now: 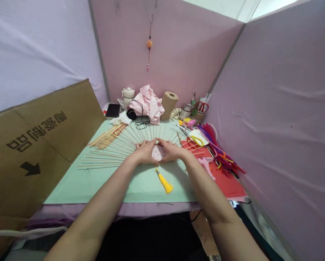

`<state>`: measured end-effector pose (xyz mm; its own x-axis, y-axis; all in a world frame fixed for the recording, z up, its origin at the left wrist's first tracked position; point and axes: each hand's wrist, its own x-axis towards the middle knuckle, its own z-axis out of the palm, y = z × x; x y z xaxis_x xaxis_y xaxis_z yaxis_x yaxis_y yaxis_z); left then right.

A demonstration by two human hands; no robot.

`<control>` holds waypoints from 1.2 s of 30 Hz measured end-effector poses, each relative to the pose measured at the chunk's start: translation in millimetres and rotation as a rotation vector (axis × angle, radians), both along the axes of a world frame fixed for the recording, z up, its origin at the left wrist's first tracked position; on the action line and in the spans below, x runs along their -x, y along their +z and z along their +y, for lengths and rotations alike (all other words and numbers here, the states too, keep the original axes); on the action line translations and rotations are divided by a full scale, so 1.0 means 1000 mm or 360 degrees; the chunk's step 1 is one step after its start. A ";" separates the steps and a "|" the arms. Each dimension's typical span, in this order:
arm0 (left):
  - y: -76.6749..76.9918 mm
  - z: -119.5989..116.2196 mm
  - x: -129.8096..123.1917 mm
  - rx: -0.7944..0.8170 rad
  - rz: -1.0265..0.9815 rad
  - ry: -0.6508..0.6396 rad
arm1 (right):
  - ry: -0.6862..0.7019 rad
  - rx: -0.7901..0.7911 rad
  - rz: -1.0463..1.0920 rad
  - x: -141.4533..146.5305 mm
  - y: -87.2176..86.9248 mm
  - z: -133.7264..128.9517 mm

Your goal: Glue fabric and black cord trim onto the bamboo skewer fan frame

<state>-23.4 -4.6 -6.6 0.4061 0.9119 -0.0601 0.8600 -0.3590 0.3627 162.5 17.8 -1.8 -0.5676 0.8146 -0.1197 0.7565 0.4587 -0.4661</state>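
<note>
A small white-and-pink patterned piece point(158, 153), seemingly fabric-covered, lies at the middle of the table. Thin bamboo sticks point(108, 157) fan out from around it to the left, the back and the right. My left hand point(146, 151) curls about its left side, and my right hand point(170, 150) about its right. Both thumbs point down towards its lower edge, while the fingertips come close together at the top. My fingers partly hide the inner stick ends. A yellow tassel point(165, 182) lies just in front of the piece.
At left back lies a bundle of loose sticks point(109, 136). Behind are crumpled pink cloth point(148, 105), a cord spool point(169, 105) and a phone point(112, 110). On the right lie a pink glue gun point(206, 166), red sheets point(225, 183) and pipe cleaners point(219, 152). Cardboard point(48, 145) stands left.
</note>
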 end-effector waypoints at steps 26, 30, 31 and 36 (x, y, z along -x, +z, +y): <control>-0.014 -0.067 0.022 -0.0413 -0.0055 0.0609 | -0.0343 -0.0175 0.0075 -0.028 -0.010 -0.032; -0.016 -0.075 0.024 -0.0462 -0.0026 0.0711 | -0.0389 -0.0235 0.0114 -0.032 -0.015 -0.037; -0.016 -0.076 0.025 -0.0460 -0.0024 0.0708 | -0.0391 -0.0243 0.0127 -0.032 -0.016 -0.038; -0.014 -0.079 0.027 -0.0492 -0.0019 0.0678 | -0.0435 -0.0317 0.0154 -0.032 -0.020 -0.042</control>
